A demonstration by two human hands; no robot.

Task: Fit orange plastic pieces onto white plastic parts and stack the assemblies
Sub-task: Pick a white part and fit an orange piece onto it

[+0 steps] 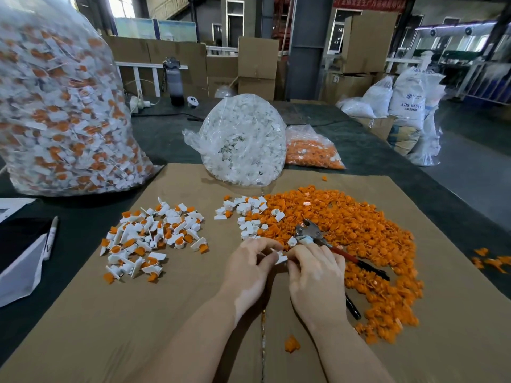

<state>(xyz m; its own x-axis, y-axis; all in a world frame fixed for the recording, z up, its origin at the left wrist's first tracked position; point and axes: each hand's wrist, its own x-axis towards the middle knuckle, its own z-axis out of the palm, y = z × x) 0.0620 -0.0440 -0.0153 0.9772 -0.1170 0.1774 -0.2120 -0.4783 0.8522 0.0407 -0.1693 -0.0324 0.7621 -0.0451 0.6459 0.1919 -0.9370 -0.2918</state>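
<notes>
**White part pinched between both hands, fitting step in hand**

White plastic shows between the fingertips: a single white part (280,257) is held over the cardboard sheet (193,313), pinched from one side by the curled fingers of the left hand (249,265) and from the other by those of the right hand (313,268). Whether an orange piece is already seated on it cannot be told; the fingers hide most of it.

Just beyond the right fingertips lies a pair of pliers (312,233), its red-and-black handles running away past the right knuckles. The heap of loose orange pieces (345,230) spreads beyond and outward of the right hand, touching the pliers. A small cluster of bare white parts (246,214) sits just ahead of the left fingertips. Well outward of the left hand lies the pile of finished assemblies (153,236), white with orange caps.

By my reading the step is the fitting itself, midway through one unit. The next move likely calls for pressing the two pieces until seated, then carrying the assembly leftward to the finished pile, which is loose rather than neatly stacked.
</notes>
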